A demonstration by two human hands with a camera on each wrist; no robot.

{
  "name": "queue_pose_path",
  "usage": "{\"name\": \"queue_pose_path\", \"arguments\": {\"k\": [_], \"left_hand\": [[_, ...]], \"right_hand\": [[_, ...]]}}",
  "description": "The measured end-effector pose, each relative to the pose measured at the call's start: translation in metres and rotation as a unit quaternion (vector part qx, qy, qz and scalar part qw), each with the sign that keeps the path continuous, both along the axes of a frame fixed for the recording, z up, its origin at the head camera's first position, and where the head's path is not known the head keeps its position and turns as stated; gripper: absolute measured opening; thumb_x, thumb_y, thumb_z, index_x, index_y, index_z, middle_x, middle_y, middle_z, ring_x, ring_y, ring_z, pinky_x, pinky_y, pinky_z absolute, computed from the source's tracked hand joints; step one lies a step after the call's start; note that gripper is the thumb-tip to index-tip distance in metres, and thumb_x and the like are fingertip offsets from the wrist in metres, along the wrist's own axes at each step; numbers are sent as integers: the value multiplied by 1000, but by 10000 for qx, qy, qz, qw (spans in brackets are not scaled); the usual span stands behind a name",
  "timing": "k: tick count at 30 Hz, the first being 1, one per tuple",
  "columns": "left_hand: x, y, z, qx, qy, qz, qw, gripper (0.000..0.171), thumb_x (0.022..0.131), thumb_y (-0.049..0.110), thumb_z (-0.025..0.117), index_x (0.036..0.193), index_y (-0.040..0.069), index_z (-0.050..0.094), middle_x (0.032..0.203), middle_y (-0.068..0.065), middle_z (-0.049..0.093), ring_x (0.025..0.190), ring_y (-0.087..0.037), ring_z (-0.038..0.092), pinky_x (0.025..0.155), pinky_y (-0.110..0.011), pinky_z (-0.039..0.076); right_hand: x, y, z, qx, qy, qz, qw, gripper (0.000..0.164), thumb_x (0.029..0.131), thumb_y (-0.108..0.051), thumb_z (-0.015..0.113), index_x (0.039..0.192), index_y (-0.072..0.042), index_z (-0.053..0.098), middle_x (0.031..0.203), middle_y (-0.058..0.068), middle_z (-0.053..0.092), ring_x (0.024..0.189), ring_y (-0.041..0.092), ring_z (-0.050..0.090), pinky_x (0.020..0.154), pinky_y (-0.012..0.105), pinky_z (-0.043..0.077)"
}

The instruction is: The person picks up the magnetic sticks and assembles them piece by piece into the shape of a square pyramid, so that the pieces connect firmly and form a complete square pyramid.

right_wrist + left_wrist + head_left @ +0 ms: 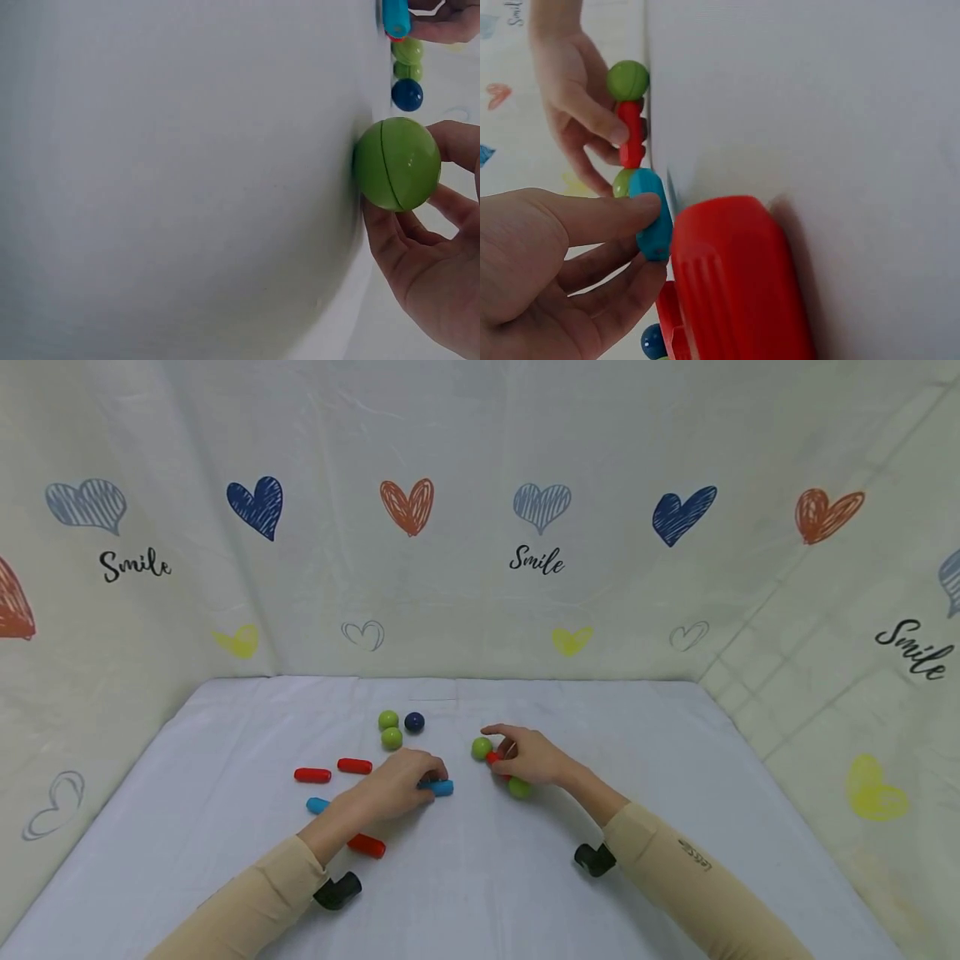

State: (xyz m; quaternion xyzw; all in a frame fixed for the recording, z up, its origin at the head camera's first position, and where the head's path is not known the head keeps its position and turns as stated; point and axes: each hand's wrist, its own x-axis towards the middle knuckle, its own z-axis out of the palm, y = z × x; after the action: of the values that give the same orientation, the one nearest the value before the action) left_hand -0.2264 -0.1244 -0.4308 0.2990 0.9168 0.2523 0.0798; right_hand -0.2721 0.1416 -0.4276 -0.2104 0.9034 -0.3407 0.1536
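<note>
My left hand (397, 783) pinches a blue rod (442, 787) between thumb and fingers, low over the white cloth. In the left wrist view the blue rod (654, 225) lies along the fingertips. Across from it, my right hand (534, 757) grips a red rod (492, 758) with a green ball at each end. One green ball (482, 747) is at the far end, the other green ball (519, 788) at the near end. The right wrist view shows the near green ball (397, 163) large, hiding the red rod behind it.
Left of the hands lie red rods (312, 775), (354, 766) and a nearer red rod (366, 846). Another blue rod (317, 805) is partly behind the left forearm. Farther back sit two green balls (392, 738) beside a dark blue ball (414, 722). A printed curtain (465, 593) stands behind the table.
</note>
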Motion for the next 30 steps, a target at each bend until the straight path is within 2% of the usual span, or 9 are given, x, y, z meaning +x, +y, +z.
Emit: {"name": "queue_pose_path", "arguments": {"k": [18,30], "left_hand": [[-5,8,4,11,-31,202,9998,27,91,7,79,116,10,72,106,1,69,96,-16,63,90,-34,56],[-12,12,8,132,32,164,9998,22,92,5,77,113,8,72,105,-1,70,94,-17,62,90,-35,55]], "right_hand": [[2,7,-3,-223,-128,-206,9995,52,92,-20,76,139,-7,58,101,3,65,89,18,62,77,31,54],[5,6,-5,-562,-517,-689,9947,53,90,-19,80,137,-5,57,100,6,65,82,20,63,73,31,57]]}}
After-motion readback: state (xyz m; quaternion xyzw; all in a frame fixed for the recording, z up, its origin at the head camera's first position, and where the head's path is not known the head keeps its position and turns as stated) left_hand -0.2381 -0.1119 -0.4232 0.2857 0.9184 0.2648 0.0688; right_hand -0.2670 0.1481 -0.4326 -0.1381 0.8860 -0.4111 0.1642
